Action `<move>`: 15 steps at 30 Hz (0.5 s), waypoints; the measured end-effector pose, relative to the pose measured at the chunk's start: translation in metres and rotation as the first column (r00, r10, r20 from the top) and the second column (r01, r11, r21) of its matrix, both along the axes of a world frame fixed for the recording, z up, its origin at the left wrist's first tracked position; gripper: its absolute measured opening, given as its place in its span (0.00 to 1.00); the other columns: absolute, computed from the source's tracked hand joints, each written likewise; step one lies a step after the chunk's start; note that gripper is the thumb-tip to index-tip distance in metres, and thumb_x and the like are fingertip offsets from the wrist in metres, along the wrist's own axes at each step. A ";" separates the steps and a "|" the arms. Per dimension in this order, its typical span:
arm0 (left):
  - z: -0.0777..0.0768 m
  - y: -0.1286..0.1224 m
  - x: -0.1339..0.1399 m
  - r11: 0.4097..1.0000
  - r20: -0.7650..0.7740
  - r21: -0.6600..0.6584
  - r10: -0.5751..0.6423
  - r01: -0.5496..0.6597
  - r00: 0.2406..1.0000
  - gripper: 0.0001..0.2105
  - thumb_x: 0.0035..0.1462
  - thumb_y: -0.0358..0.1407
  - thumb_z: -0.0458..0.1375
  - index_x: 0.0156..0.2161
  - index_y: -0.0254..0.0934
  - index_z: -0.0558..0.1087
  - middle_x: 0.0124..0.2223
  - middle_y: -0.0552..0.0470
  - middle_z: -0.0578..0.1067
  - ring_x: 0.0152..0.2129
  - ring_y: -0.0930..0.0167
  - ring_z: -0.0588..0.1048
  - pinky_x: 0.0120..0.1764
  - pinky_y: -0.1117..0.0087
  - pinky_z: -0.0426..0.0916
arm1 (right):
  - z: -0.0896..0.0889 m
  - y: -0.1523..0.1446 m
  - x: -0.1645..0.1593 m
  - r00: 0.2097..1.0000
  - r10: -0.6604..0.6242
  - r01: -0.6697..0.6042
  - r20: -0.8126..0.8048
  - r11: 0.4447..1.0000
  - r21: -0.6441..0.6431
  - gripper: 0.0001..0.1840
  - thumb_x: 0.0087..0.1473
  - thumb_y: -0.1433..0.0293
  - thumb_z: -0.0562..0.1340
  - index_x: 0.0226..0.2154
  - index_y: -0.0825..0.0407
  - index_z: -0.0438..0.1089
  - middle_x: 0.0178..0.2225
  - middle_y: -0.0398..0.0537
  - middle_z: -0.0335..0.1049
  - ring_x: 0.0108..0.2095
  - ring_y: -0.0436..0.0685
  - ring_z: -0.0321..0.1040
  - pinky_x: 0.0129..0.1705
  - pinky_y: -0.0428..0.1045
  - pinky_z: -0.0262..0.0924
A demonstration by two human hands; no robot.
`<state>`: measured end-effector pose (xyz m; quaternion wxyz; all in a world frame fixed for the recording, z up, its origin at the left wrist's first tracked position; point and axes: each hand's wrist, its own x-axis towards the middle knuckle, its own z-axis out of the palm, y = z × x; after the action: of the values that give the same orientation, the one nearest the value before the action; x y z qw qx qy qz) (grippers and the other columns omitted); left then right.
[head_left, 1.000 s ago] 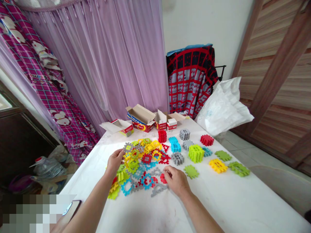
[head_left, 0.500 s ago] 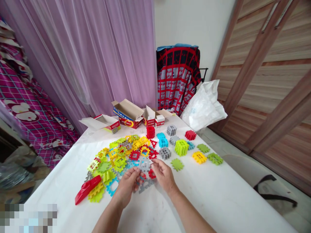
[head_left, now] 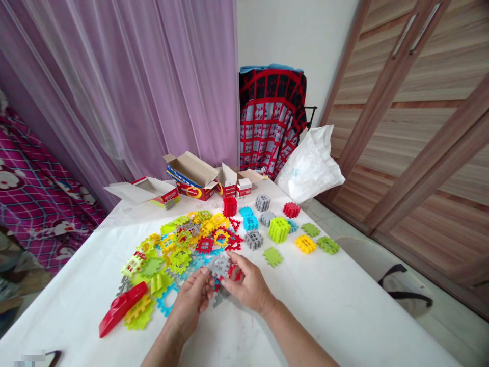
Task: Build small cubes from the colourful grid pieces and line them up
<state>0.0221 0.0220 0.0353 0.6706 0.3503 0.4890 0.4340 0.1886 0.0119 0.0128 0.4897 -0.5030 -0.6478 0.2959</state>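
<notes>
Over the front of the heap, a grey interlocking toy panel (head_left: 219,266) with notched edges is held up between my two hands. My left hand (head_left: 194,293) pinches its left side. My right hand (head_left: 250,283) has its thumb and fingers on the right side. Below and behind the hands lie red and grey pieces, partly covered. To the left spreads a loose heap of yellow, green, blue and red panels, among them a green window panel (head_left: 180,261) and a blue frame panel (head_left: 167,300). A long red piece (head_left: 123,309) lies at the heap's near left.
Stacked panels stand on the right: a green stack (head_left: 278,230), a grey stack (head_left: 253,239), a red stack (head_left: 229,207) and several others. Opened cardboard boxes (head_left: 191,171) line the back edge. A white plastic bag (head_left: 311,165) is at the far right corner.
The view has turned slightly right, so things on the table appear further left. Both hands still hold the grey panel, and the right hand's fingers have shifted along its edge.
</notes>
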 end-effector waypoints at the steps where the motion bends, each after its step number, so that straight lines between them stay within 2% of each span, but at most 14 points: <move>1: -0.001 0.000 0.000 1.000 -0.005 0.002 -0.004 0.004 1.000 0.28 0.32 0.59 0.68 0.26 0.36 0.67 0.22 0.59 0.68 0.14 0.82 0.60 0.13 0.80 0.44 | -0.001 0.000 0.000 1.000 -0.002 0.002 0.012 1.000 -0.002 0.32 0.44 0.66 0.66 0.54 0.50 0.67 0.45 0.49 0.74 0.39 0.56 0.72 0.43 0.50 0.68; 7: -0.006 0.001 -0.003 0.999 -0.047 0.015 -0.042 0.043 0.998 0.27 0.36 0.60 0.66 0.27 0.37 0.67 0.21 0.60 0.67 0.13 0.82 0.58 0.13 0.80 0.44 | -0.001 0.001 0.002 1.000 0.004 -0.003 0.008 1.000 -0.014 0.27 0.44 0.67 0.66 0.50 0.49 0.69 0.44 0.48 0.74 0.34 0.52 0.71 0.41 0.48 0.68; 11: -0.008 0.001 -0.003 0.997 -0.055 0.020 -0.077 0.078 0.996 0.27 0.38 0.61 0.64 0.27 0.37 0.68 0.20 0.60 0.66 0.12 0.83 0.56 0.12 0.80 0.43 | 0.004 -0.001 0.003 0.999 -0.019 0.017 0.047 0.999 0.051 0.23 0.42 0.68 0.66 0.45 0.49 0.69 0.42 0.46 0.73 0.37 0.54 0.71 0.41 0.48 0.67; 13: -0.007 -0.001 -0.002 0.996 -0.046 0.025 -0.079 0.080 0.996 0.27 0.38 0.60 0.65 0.31 0.37 0.70 0.23 0.59 0.68 0.13 0.82 0.59 0.12 0.80 0.44 | 0.007 0.000 0.006 0.993 -0.092 0.082 0.078 0.989 0.121 0.23 0.41 0.68 0.67 0.44 0.49 0.69 0.42 0.47 0.73 0.38 0.54 0.70 0.41 0.48 0.66; 15: -0.005 -0.002 -0.001 0.997 -0.042 0.020 -0.074 0.075 0.996 0.31 0.38 0.61 0.65 0.39 0.38 0.72 0.26 0.58 0.70 0.14 0.81 0.62 0.12 0.81 0.44 | 0.007 0.004 0.011 0.972 -0.219 0.201 0.087 0.963 0.179 0.23 0.42 0.68 0.66 0.45 0.49 0.68 0.41 0.47 0.72 0.37 0.54 0.70 0.37 0.48 0.65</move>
<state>0.0208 0.0196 0.0299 0.6722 0.3846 0.4846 0.4066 0.1995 0.0156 0.0195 0.5241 -0.5406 -0.6386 0.1589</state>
